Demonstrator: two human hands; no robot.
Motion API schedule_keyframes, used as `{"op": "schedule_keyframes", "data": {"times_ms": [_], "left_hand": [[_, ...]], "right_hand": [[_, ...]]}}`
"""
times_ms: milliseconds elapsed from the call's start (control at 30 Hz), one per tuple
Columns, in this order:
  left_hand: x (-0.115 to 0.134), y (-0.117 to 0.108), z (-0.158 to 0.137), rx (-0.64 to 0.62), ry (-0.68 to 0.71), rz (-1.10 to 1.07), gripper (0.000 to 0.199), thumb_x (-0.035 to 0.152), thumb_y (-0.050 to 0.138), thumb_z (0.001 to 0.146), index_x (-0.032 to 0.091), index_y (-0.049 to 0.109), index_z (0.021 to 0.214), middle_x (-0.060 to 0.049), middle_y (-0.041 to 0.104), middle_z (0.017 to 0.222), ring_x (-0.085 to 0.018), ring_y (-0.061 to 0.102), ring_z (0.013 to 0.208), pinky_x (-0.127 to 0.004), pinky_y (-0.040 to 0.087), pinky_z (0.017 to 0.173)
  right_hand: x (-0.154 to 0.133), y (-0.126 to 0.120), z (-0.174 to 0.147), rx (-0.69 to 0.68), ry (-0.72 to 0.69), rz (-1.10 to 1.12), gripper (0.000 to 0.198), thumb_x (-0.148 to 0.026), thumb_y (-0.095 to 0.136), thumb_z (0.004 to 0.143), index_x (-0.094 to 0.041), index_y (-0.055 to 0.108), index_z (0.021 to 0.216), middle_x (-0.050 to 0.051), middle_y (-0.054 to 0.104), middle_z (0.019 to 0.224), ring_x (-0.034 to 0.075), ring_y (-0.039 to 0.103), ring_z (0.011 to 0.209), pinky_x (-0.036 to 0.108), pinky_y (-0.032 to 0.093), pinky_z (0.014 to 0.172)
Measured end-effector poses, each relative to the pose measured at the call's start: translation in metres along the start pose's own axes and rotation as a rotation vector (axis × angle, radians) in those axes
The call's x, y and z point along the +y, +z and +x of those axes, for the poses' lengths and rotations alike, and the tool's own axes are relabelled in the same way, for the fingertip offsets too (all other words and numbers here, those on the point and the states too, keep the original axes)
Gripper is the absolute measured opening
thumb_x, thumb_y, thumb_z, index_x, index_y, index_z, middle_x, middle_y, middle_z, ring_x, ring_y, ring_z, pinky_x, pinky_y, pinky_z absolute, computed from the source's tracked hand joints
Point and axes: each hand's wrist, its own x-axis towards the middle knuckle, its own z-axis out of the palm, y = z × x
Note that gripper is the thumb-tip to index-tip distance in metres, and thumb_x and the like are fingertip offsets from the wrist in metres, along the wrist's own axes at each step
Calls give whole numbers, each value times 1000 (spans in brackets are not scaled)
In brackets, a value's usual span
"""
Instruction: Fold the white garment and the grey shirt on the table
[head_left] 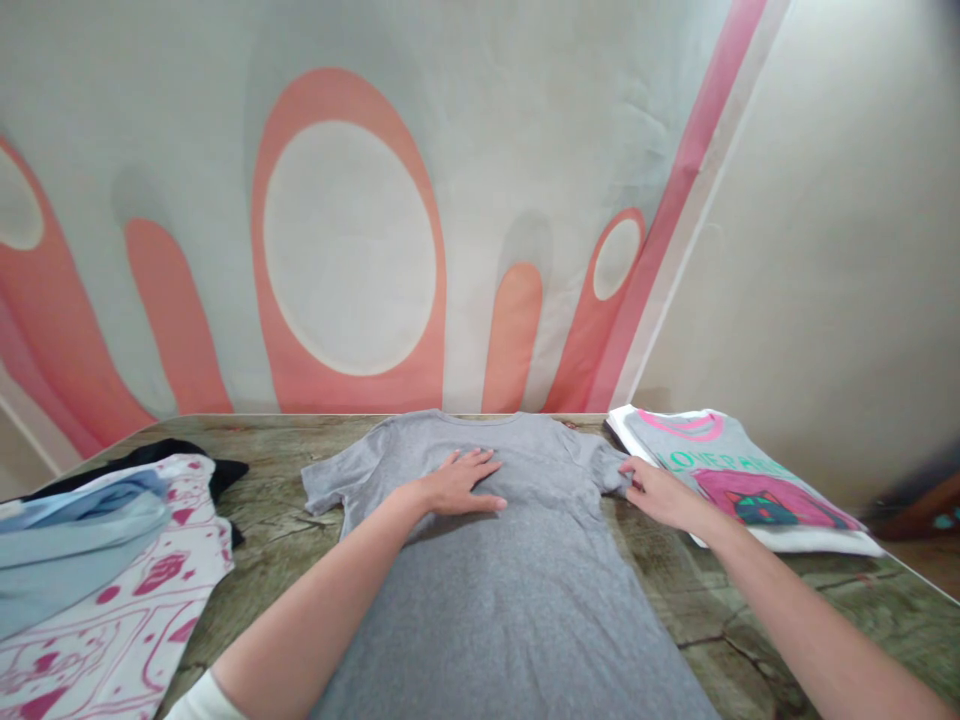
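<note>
A grey short-sleeved T-shirt [510,600] lies spread on the table, its neckline toward the far edge and its lower part running out of view below. My left hand [463,485] rests flat on the upper chest of the shirt with the fingers stretched out. At the shirt's right sleeve, my right hand [656,492] pinches the hem between thumb and fingers. That sleeve is bunched and creased, while the left one lies out flat.
Folded shirts [739,470] are stacked at the right, a grey one with pink collar on top. Loose clothes [112,570] in blue, white-and-pink and black lie at the left. Behind the wood-patterned table [277,480] stands a printed wall [480,180].
</note>
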Motion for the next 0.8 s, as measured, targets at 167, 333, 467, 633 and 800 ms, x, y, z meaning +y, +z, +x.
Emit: {"op": "schedule_keyframes", "data": {"times_ms": [167, 333, 467, 633, 800], "left_hand": [[-40, -20, -6, 275, -214, 11, 46, 46, 33, 86, 17, 51, 116, -6, 53, 120, -18, 46, 111, -25, 32, 95], [-97, -36, -37, 440, -724, 154, 29, 30, 46, 80, 19, 59, 103, -7, 60, 108, -21, 53, 103, -28, 39, 87], [-121, -37, -63, 478, -903, 172, 30, 32, 50, 77, 16, 60, 99, -14, 59, 106, -28, 54, 98, -35, 43, 80], [-128, -30, -71, 489, -938, 138, 22, 34, 52, 74, 20, 63, 86, -9, 63, 97, -24, 58, 90, -30, 44, 73], [-134, -29, -69, 569, -940, 101, 22, 32, 43, 82, 20, 59, 91, -7, 64, 91, -21, 59, 87, -27, 44, 72]], "right_hand": [[-4, -18, 2, -24, -15, 21, 21, -28, 48, 71, -19, 59, 87, 2, 66, 68, 18, 60, 63, 25, 38, 56], [-23, -16, 36, 46, -125, 47, 19, -25, 47, 73, -18, 63, 81, 4, 67, 79, 17, 61, 73, 24, 40, 64], [-45, -1, 78, 79, -118, -13, 16, -21, 49, 72, -19, 65, 67, 3, 67, 65, 17, 60, 65, 25, 39, 60], [-60, 20, 119, 165, -59, -26, 15, -24, 52, 72, -20, 67, 69, 6, 67, 66, 20, 61, 70, 26, 39, 61], [-62, 41, 130, 257, 5, -54, 16, -26, 51, 75, -21, 65, 80, 8, 65, 84, 21, 59, 81, 28, 40, 65]]}}
